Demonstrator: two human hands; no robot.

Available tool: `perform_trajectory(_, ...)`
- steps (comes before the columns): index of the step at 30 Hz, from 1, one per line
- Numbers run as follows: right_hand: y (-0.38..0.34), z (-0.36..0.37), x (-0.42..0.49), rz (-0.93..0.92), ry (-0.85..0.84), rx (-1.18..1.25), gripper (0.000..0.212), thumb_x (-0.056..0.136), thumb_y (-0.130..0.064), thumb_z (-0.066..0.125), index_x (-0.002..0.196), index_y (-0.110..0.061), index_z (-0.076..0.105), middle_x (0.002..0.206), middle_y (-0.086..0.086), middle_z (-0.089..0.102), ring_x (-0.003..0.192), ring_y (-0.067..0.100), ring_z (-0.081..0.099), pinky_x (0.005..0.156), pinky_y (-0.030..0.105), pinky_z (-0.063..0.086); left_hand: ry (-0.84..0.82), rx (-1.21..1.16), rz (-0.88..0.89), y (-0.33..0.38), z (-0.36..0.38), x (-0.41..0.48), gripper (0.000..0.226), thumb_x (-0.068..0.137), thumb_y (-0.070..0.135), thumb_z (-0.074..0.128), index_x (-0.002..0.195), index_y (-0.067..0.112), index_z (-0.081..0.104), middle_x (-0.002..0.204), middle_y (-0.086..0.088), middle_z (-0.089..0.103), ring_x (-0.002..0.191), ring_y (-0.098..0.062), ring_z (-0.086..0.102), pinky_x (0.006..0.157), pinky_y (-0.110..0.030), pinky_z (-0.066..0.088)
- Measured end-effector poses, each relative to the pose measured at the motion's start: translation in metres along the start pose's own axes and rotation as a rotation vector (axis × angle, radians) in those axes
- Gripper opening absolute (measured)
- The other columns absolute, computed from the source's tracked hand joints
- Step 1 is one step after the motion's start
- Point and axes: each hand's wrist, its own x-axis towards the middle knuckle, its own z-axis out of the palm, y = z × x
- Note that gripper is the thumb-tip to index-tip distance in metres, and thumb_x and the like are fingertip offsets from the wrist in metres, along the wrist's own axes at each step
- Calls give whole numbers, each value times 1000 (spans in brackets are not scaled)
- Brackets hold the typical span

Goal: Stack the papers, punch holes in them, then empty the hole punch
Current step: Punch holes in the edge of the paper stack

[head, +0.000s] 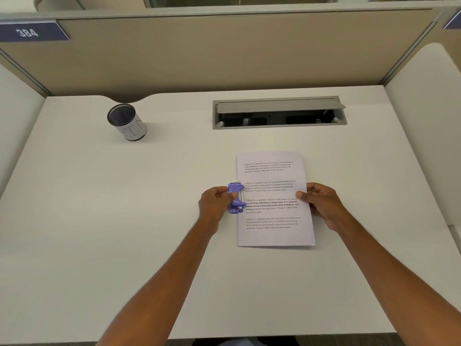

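A neat stack of printed white papers (pixel 274 221) lies flat on the white desk (pixel 124 221), right of centre. A small purple hole punch (pixel 236 198) sits over the middle of the stack's left edge. My left hand (pixel 215 203) grips the punch from the left, thumb on its top. My right hand (pixel 323 204) holds the stack's right edge, thumb on top of the sheet and fingers beneath or beside it.
A black mesh cup with a white paper label reading BIN (pixel 127 122) stands at the back left. An open grey cable tray (pixel 279 112) is set into the desk at the back. Beige partition walls (pixel 224 53) enclose the desk on three sides.
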Motion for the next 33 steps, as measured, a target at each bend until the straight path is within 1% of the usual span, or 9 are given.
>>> perform_trajectory(5, -1, 5, 3, -3, -2, 4, 21, 95, -14, 84, 115, -15, 79, 110, 9, 87, 92, 25, 82, 82, 40, 64, -58, 57, -4, 4, -2, -1, 27, 95, 14, 86, 120, 6, 80, 114, -15, 84, 115, -39, 79, 104, -51, 64)
perform_trajectory(9, -1, 6, 5, -1, 3, 6, 18, 94, -13, 85, 111, -17, 79, 109, 9, 87, 93, 27, 81, 90, 47, 62, -73, 56, -5, 6, -4, -2, 12, 95, 13, 86, 105, 15, 80, 112, -15, 84, 114, -39, 80, 102, -50, 66)
perform_trajectory(16, -1, 4, 3, 2, -5, 4, 19, 94, -11, 84, 113, -16, 80, 108, 8, 87, 85, 18, 84, 79, 36, 63, -77, 14, -19, 7, -4, -4, 28, 94, 10, 86, 119, -1, 80, 114, -19, 84, 108, -39, 81, 101, -50, 66)
perform_trajectory(19, 0, 4, 3, 6, -2, 9, 21, 94, -11, 84, 114, -15, 80, 108, 8, 87, 85, 18, 83, 79, 36, 63, -81, 13, -11, 7, -4, -5, 25, 94, 10, 85, 118, 1, 81, 114, -21, 83, 114, -42, 79, 101, -51, 66)
perform_trajectory(26, 1, 7, 3, 11, 21, 17, 20, 94, -10, 84, 113, -16, 80, 110, 9, 87, 87, 22, 82, 83, 38, 64, -86, 27, -5, 8, -4, -5, 19, 94, 14, 87, 111, 9, 80, 114, -18, 84, 112, -40, 80, 101, -51, 66)
perform_trajectory(28, 0, 8, 2, 8, 26, 3, 21, 95, -11, 84, 115, -16, 80, 109, 7, 87, 91, 24, 82, 80, 37, 64, -83, 32, -7, 8, -4, -5, 16, 94, 15, 87, 107, 12, 80, 114, -17, 84, 112, -39, 81, 101, -51, 66)
perform_trajectory(30, -1, 11, -1, -16, 37, -20, 25, 96, -11, 83, 121, -16, 78, 106, 1, 87, 95, 22, 83, 70, 31, 64, -82, 29, -11, 8, -4, -4, 14, 93, 15, 88, 104, 14, 79, 113, -17, 84, 111, -39, 81, 101, -51, 66)
perform_trajectory(31, -2, 14, -2, -39, 61, -40, 28, 97, -12, 82, 124, -16, 76, 106, -1, 87, 96, 21, 84, 68, 27, 63, -82, 24, -12, 7, -4, -4, 14, 93, 15, 88, 104, 15, 80, 112, -17, 84, 111, -39, 81, 100, -51, 66)
perform_trajectory(33, -1, 22, -2, -81, 176, -176, 36, 97, -19, 82, 131, -16, 72, 109, 0, 84, 102, 24, 81, 76, 30, 60, -82, 20, -12, 6, -4, -3, 14, 93, 15, 88, 104, 15, 80, 112, -17, 84, 111, -39, 81, 100, -51, 67)
